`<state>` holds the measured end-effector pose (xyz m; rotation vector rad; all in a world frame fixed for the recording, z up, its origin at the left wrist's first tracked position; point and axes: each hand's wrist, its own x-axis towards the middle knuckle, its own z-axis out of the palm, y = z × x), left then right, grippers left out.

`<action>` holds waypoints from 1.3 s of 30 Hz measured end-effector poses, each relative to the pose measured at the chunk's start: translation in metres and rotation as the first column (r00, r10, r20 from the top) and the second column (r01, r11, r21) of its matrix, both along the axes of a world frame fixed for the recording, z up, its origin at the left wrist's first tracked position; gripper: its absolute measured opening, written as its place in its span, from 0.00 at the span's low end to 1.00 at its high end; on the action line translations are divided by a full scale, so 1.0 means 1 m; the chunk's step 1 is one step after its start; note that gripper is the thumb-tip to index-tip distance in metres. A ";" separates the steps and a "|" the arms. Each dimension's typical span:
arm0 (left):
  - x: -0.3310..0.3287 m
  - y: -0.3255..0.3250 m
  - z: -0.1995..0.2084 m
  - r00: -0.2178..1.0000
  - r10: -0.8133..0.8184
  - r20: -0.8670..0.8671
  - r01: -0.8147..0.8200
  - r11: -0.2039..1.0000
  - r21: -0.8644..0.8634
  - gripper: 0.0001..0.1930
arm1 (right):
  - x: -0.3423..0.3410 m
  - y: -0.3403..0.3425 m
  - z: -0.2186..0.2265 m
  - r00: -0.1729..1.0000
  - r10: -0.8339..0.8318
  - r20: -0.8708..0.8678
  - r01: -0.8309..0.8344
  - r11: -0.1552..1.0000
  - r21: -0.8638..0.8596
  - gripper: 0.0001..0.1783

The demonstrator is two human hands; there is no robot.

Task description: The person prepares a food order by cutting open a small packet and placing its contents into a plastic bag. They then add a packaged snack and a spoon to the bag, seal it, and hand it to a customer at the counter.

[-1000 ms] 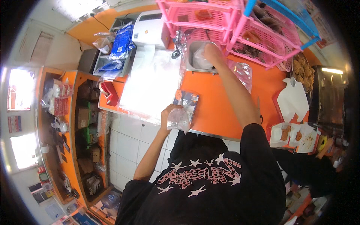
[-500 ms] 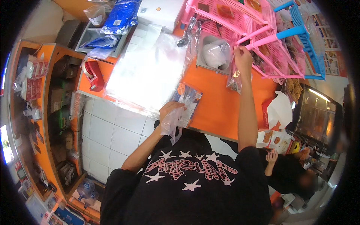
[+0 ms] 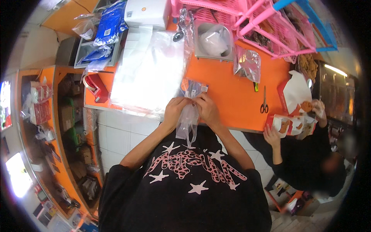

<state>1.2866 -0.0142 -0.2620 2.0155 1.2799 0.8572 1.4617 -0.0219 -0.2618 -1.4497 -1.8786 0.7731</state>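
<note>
While a thin, translucent plastic bag (image 3: 187, 121) is grasped by its upper edge, both hands are brought close together at the near edge of an orange bench (image 3: 224, 100). The bag is pinched between the fingers of the left hand (image 3: 176, 111) and the right hand (image 3: 207, 109), and its lower part is left hanging in front of the black shirt (image 3: 185, 205), below the level of the bench top. How its far side is gripped cannot be told, as it is covered by the fingers.

Just beyond the fingertips, a flat, dark-blue and white printed packet (image 3: 198, 87) is seen lying on the bench. To its left, a broad stack of clear plastic sheets (image 3: 148, 73) is spread out, with a red tape dispenser (image 3: 99, 89) placed beside it. Farther back, a knotted white plastic bundle (image 3: 212, 42) is held in a rectangular grey metal container (image 3: 198, 54). To the right, a shiny clear packet (image 3: 248, 63) and black-handled scissors (image 3: 264, 105) are laid on the bench.

At the far right, a red-and-white cardboard box (image 3: 281, 124) is touched by one co-worker's hand (image 3: 271, 136), and a brown fried piece (image 3: 306, 106) is held in the other.
</note>
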 end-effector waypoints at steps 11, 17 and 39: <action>0.006 0.018 0.023 0.968 -0.172 -0.181 0.174 0.985 -0.002 0.11 | 0.002 -0.006 -0.005 0.982 -0.120 -0.146 0.121 0.993 -0.003 0.04; 0.005 0.038 0.005 0.864 -0.254 -0.434 0.213 0.967 -0.143 0.06 | -0.001 -0.025 -0.005 0.957 -0.250 -0.144 0.272 0.948 0.164 0.07; 0.005 0.007 -0.001 0.987 -0.080 0.139 0.111 0.968 -0.225 0.05 | -0.020 -0.016 -0.035 0.378 -0.594 -0.710 0.268 0.804 -0.530 0.09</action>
